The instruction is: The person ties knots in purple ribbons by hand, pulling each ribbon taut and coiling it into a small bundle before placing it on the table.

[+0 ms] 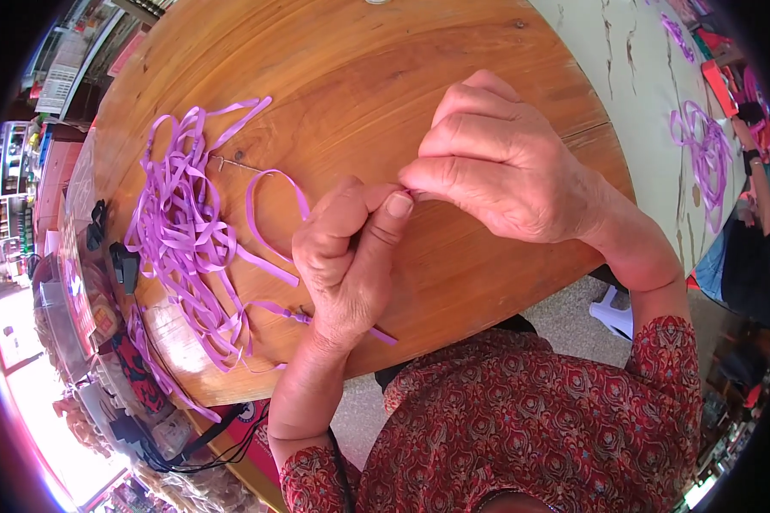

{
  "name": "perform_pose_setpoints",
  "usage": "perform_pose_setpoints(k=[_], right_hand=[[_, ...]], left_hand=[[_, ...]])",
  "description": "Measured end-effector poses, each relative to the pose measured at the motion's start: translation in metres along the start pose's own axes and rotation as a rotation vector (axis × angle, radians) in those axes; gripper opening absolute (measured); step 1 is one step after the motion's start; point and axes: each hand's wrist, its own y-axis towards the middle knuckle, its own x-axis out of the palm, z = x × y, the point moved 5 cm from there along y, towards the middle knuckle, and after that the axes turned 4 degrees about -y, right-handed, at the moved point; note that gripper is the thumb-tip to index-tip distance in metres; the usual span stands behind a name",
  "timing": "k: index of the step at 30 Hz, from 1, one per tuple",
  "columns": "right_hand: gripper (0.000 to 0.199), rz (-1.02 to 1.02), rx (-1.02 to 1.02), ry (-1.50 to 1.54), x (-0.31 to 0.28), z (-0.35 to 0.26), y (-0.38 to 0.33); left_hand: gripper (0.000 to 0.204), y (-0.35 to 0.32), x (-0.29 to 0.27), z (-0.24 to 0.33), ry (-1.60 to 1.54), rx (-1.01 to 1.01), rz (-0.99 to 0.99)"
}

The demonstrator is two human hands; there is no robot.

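My left hand is closed, its thumb and forefinger pinching a small bit of purple ribbon. My right hand meets it at the fingertips, also closed in a pinch on that bit, most of which the fingers hide. A loop of purple ribbon curves over the table beside my left hand and passes behind it. Left of my hands lies a tangled heap of flat purple ribbons, some with knots. A thin metal hook-like tool rests at the heap's right edge.
The brown wooden table has a rounded edge toward me. Black clips and packets lie past its left side. To the right, a white marbled table carries more purple ribbons, with another person's arm near it.
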Motion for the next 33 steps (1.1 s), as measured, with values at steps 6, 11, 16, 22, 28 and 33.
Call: perform_pose_setpoints(k=[6, 11, 16, 22, 28, 33], right_hand=[[0.017, 0.006, -0.02, -0.05, -0.005, 0.002, 0.003], [0.016, 0.035, -0.039, -0.037, -0.004, 0.006, 0.002], [0.019, 0.028, 0.0, 0.013, -0.002, 0.009, 0.006], [0.044, -0.002, 0.125, 0.124, 0.002, 0.029, 0.001], [0.045, -0.006, 0.141, 0.21, 0.002, 0.026, 0.001], [0.041, 0.067, 0.097, 0.281, -0.004, 0.014, 0.005]], left_hand=[[0.006, -0.001, -0.01, 0.004, 0.038, 0.087, 0.103], [0.008, -0.003, -0.01, 0.007, -0.009, 0.082, 0.139], [0.007, -0.003, -0.014, 0.005, -0.145, -0.031, 0.135], [0.011, -0.003, -0.016, 0.005, -0.391, -0.032, 0.2], [0.014, -0.001, -0.017, 0.006, -0.465, -0.009, 0.194], [0.014, -0.001, -0.016, 0.005, -0.473, -0.015, 0.175]])
